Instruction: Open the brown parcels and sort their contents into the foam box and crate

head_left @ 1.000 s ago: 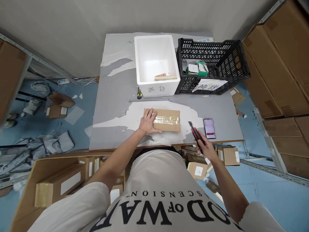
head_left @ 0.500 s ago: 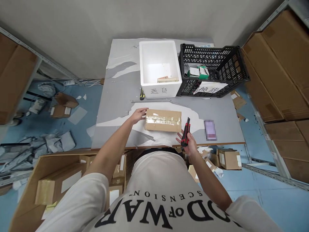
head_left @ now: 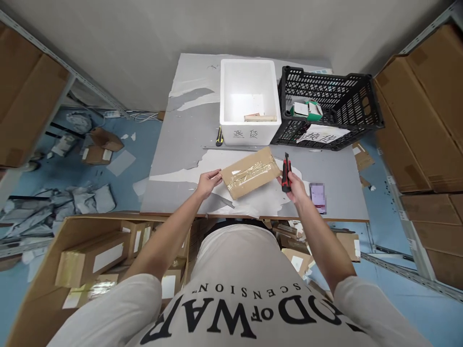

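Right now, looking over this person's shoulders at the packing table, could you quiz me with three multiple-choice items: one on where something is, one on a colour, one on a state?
1. Where is the white foam box?
A. left of the black crate, at the table's far edge
B. on the floor
C. inside the crate

2. What colour is the utility knife in the right hand?
A. blue
B. red and black
C. all white

3. How is the taped cardboard parcel?
A. cut open, flaps up
C. crushed flat
B. sealed with clear tape, lying askew, the left hand at its left end

Answers:
1 A, the two stand side by side at the back of the table.
2 B, a red body with black trim shows above the fingers.
3 B, glossy tape runs unbroken along its top.
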Tool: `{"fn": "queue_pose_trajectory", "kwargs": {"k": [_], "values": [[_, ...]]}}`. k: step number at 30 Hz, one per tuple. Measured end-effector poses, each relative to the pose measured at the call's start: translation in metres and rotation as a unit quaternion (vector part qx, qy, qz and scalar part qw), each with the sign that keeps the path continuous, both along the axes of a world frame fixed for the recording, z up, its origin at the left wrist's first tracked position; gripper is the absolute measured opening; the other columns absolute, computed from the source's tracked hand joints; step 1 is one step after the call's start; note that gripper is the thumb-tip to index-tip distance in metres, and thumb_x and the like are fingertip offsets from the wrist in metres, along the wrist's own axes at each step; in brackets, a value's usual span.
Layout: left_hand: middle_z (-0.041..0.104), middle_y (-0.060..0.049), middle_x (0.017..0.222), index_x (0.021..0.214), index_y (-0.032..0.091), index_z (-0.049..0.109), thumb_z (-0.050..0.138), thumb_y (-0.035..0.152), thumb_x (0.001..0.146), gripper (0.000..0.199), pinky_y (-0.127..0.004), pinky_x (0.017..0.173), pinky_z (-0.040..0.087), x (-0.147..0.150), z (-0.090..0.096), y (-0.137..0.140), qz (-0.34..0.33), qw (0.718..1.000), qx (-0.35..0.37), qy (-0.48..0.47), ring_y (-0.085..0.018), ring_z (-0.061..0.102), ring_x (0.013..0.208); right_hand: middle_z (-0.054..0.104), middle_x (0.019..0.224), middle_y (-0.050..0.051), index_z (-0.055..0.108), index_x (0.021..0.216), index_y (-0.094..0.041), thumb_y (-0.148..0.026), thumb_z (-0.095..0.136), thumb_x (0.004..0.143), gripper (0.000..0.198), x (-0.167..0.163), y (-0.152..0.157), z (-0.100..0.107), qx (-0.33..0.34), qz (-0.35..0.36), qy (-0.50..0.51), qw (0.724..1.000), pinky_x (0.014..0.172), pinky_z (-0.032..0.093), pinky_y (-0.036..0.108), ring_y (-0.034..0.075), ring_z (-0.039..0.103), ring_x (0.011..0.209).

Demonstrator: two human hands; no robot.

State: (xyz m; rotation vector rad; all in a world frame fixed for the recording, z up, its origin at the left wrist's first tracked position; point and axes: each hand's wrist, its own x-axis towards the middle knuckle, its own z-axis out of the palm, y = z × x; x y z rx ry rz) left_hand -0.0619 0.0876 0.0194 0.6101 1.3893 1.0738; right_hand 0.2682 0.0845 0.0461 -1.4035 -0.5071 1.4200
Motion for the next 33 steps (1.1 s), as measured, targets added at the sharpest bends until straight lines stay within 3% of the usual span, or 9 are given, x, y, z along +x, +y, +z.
{"fn": "queue_pose_trajectory", "kwargs": {"k": [5, 9, 14, 21, 24, 27, 29, 33], "values": [[0.074, -0.006, 0.089, 0.094, 0.011, 0.072, 0.085, 0.033, 0.056, 0.046, -0.040, 0.093, 0.054, 0.030, -0.012, -0.057, 0.085, 0.996, -0.035, -0.013, -0.021, 0.069, 0.091, 0.066, 0.076, 0.003, 0.058, 0.083, -0.015, -0.019, 0.051, 0.091, 0.011, 0.002, 0.077, 0.020, -0.047, 0.088, -0.012, 0.995, 0.070, 0.062, 0.026, 0.011, 0.065, 0.067], [0.075, -0.005, 0.088, 0.090, 0.012, 0.073, 0.082, 0.035, 0.059, 0.040, -0.041, 0.094, 0.053, 0.060, -0.021, -0.094, 0.108, 0.992, -0.048, -0.041, -0.021, 0.070, 0.089, 0.060, 0.063, 0.001, 0.058, 0.082, -0.013, -0.013, 0.047, 0.093, 0.015, -0.010, 0.110, 0.024, -0.098, 0.151, -0.025, 0.983, 0.057, 0.060, 0.023, 0.009, 0.059, 0.054], [0.075, -0.005, 0.084, 0.084, 0.014, 0.075, 0.083, 0.034, 0.058, 0.034, -0.040, 0.095, 0.054, 0.069, -0.020, -0.107, 0.101, 0.991, -0.074, -0.037, -0.022, 0.070, 0.088, 0.055, 0.055, -0.002, 0.056, 0.081, -0.013, -0.014, 0.049, 0.092, 0.013, -0.017, 0.115, 0.012, -0.123, 0.181, -0.039, 0.975, 0.049, 0.058, 0.021, 0.009, 0.057, 0.047], [0.075, -0.007, 0.083, 0.085, 0.015, 0.075, 0.083, 0.042, 0.055, 0.041, -0.041, 0.088, 0.055, 0.054, -0.017, -0.104, 0.029, 0.995, -0.094, 0.036, -0.024, 0.070, 0.084, 0.064, 0.070, 0.000, 0.054, 0.087, -0.018, -0.020, 0.054, 0.091, 0.004, -0.014, 0.106, 0.002, -0.088, 0.182, -0.017, 0.979, 0.057, 0.059, 0.024, 0.010, 0.063, 0.058], [0.075, -0.010, 0.084, 0.086, 0.013, 0.075, 0.084, 0.043, 0.053, 0.045, -0.042, 0.087, 0.055, 0.043, -0.016, -0.096, -0.022, 0.991, -0.095, 0.091, -0.027, 0.070, 0.087, 0.068, 0.089, 0.000, 0.053, 0.092, -0.021, -0.024, 0.054, 0.090, 0.003, -0.009, 0.090, 0.000, -0.058, 0.124, -0.017, 0.990, 0.061, 0.059, 0.024, 0.010, 0.067, 0.072], [0.074, -0.013, 0.094, 0.089, 0.012, 0.074, 0.081, 0.049, 0.055, 0.051, -0.043, 0.093, 0.051, 0.030, -0.015, -0.070, -0.071, 0.985, -0.068, 0.144, -0.030, 0.067, 0.097, 0.065, 0.114, 0.001, 0.053, 0.100, -0.025, -0.029, 0.057, 0.088, 0.013, 0.001, 0.050, -0.004, 0.003, 0.056, -0.009, 0.998, 0.073, 0.060, 0.029, 0.012, 0.068, 0.089], [0.071, -0.014, 0.107, 0.098, 0.013, 0.073, 0.075, 0.057, 0.061, 0.058, -0.044, 0.097, 0.047, 0.024, -0.013, -0.040, -0.097, 0.981, -0.035, 0.164, -0.030, 0.063, 0.108, 0.062, 0.123, 0.003, 0.055, 0.104, -0.026, -0.032, 0.062, 0.085, 0.021, 0.005, 0.010, -0.008, 0.019, 0.035, 0.011, 0.999, 0.083, 0.058, 0.034, 0.015, 0.066, 0.100], [0.052, -0.013, 0.139, 0.126, 0.016, 0.059, 0.054, 0.067, 0.077, 0.071, -0.041, 0.103, 0.041, 0.025, -0.005, 0.039, -0.169, 0.972, 0.035, 0.157, -0.028, 0.047, 0.130, 0.062, 0.127, 0.005, 0.059, 0.105, -0.026, -0.039, 0.064, 0.082, 0.027, 0.000, -0.078, -0.017, -0.039, 0.003, 0.101, 0.994, 0.095, 0.052, 0.043, 0.022, 0.060, 0.115]]}}
